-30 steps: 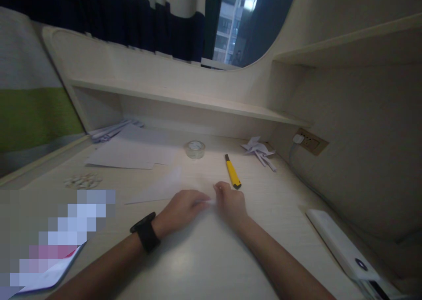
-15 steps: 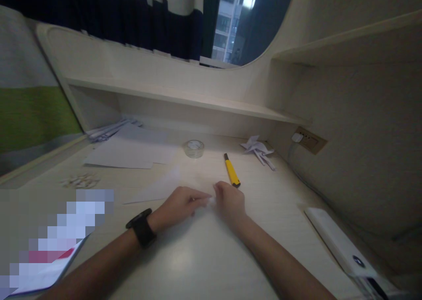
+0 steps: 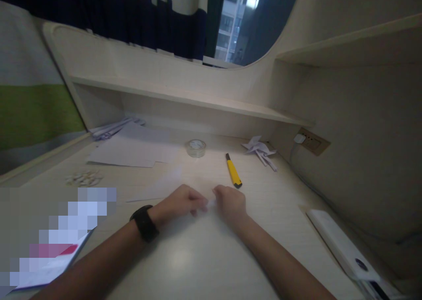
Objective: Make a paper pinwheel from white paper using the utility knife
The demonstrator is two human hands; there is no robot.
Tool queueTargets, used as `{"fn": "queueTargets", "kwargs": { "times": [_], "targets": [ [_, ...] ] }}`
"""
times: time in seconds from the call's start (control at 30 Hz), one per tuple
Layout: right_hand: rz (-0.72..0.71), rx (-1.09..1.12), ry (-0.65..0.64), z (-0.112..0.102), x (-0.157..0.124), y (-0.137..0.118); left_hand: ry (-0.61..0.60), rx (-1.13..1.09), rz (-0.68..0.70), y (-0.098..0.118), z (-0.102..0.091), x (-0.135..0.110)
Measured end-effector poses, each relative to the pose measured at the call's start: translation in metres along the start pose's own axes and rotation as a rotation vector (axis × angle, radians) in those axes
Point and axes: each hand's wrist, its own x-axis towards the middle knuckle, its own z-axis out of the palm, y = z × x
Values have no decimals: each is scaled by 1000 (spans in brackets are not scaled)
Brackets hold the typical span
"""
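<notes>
A small white piece, apparently paper (image 3: 211, 204), shows between my two hands above the desk; most of it is hidden by the fingers. My left hand (image 3: 184, 203), with a black watch on its wrist, pinches the left end. On the other side my right hand (image 3: 231, 203) is curled closed around the right end. Just beyond the right hand lies a yellow utility knife (image 3: 234, 171). A triangular white paper sheet (image 3: 161, 186) rests flat behind my left hand.
At the back are a roll of clear tape (image 3: 196, 149), folded paper pinwheels (image 3: 259, 151) and white paper sheets (image 3: 132, 148). A pile of small pale pieces (image 3: 85, 178) lies left. A white device (image 3: 339, 243) stands along the right, beneath a wall socket (image 3: 314, 142).
The fingers of my left hand have curled in and drawn slightly back from my right hand. More of the small white piece shows between them. The view has shifted slightly.
</notes>
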Motion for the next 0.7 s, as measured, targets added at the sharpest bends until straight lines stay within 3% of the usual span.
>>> {"fn": "queueTargets", "kwargs": {
  "times": [0.23, 0.4, 0.53, 0.7],
  "targets": [
    [-9, 42, 27, -2, 0, -2, 28, 66, 45, -6, 0, 3],
    [27, 266, 59, -23, 13, -2, 126, 176, 116, -11, 2, 6],
    [-98, 520, -113, -37, 20, 1, 172, 312, 186, -10, 2, 5],
    [-128, 570, -241, -30, 17, 5, 154, 278, 193, -7, 4, 1]
  ]
}}
